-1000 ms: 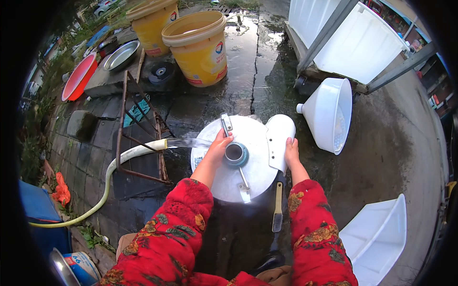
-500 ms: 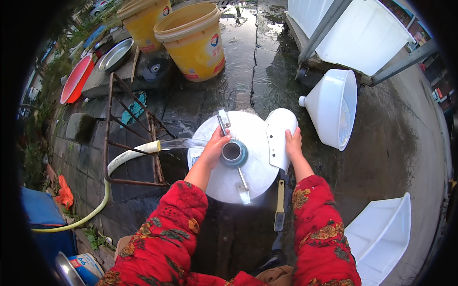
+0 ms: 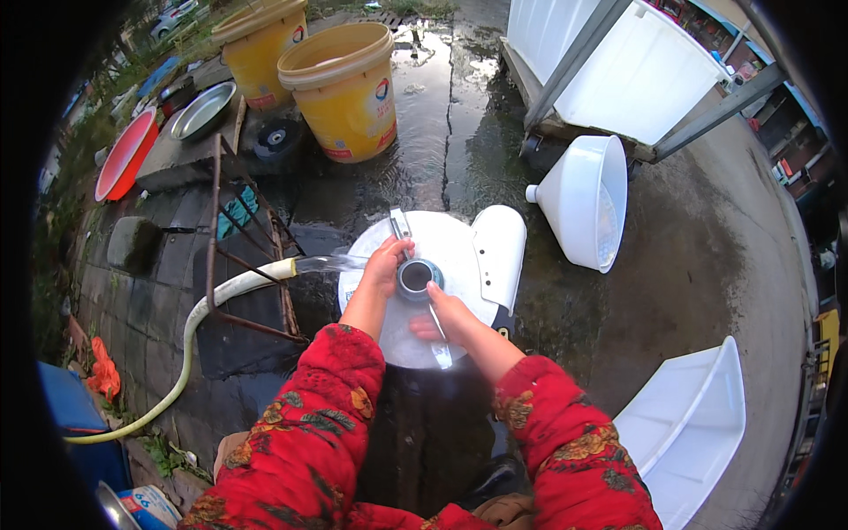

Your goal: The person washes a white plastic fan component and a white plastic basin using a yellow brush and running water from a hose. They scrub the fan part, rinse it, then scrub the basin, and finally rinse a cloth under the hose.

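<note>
Wet concrete yard, puddled; two yellow buckets (image 3: 346, 88) at upper centre, a white funnel (image 3: 585, 200) at right, white tubs at the edges. Round white lid (image 3: 459, 256) lies flat at frame centre with a small dark ring-shaped cap (image 3: 415, 276) on it and a hose (image 3: 231, 291) streaming water in from the left. Left hand (image 3: 387, 265) touches the cap's left rim, fingers curled against it; right hand (image 3: 442, 318) lies just below the cap, fingers spread flat on the lid, equally near.

hose (image 3: 231, 291) left of drum lid (image 3: 442, 265); funnel (image 3: 585, 199) right; buckets (image 3: 346, 88) behind.
</note>
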Demonstrator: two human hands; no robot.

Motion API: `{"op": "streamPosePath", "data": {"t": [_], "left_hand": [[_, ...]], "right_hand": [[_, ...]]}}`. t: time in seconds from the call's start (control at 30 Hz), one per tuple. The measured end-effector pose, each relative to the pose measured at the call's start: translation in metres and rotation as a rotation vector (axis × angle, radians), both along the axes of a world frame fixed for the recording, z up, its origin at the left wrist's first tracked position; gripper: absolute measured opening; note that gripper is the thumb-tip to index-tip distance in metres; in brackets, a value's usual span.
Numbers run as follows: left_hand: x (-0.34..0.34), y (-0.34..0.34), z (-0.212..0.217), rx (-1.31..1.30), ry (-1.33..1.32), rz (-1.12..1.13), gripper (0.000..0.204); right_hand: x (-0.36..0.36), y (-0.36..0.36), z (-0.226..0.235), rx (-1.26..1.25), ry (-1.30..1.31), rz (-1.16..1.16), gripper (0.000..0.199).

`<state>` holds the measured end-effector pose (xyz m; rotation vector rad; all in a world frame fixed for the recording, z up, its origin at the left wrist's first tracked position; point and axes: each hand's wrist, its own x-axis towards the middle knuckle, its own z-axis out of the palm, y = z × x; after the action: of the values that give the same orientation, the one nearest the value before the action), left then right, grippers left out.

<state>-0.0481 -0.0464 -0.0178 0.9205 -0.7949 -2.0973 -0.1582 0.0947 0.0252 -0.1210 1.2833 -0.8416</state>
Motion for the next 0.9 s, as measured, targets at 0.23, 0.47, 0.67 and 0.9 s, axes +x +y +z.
{"op": "streamPosePath", "data": {"t": [0.23,0.47,0.67,0.9], "left_hand": [[0.009,0.030,0.017,0.181,-0.101,0.182,0.012],[0.013,0.097,0.050,0.433,-0.224,0.326,0.039],[0.016,0.117,0.081,0.319,-0.223,0.309,0.033],[0.019,0.125,0.129,0.312,-0.159,0.400,0.035]], "right_hand": [[0.019,0.026,-0.025,-0.026,0.453,0.152,0.053],[-0.001,0.083,-0.048,-0.207,0.684,0.217,0.033],[0.005,0.092,-0.039,-0.296,0.616,0.185,0.020],[0.014,0.073,-0.012,-0.349,0.560,0.245,0.047]]}}
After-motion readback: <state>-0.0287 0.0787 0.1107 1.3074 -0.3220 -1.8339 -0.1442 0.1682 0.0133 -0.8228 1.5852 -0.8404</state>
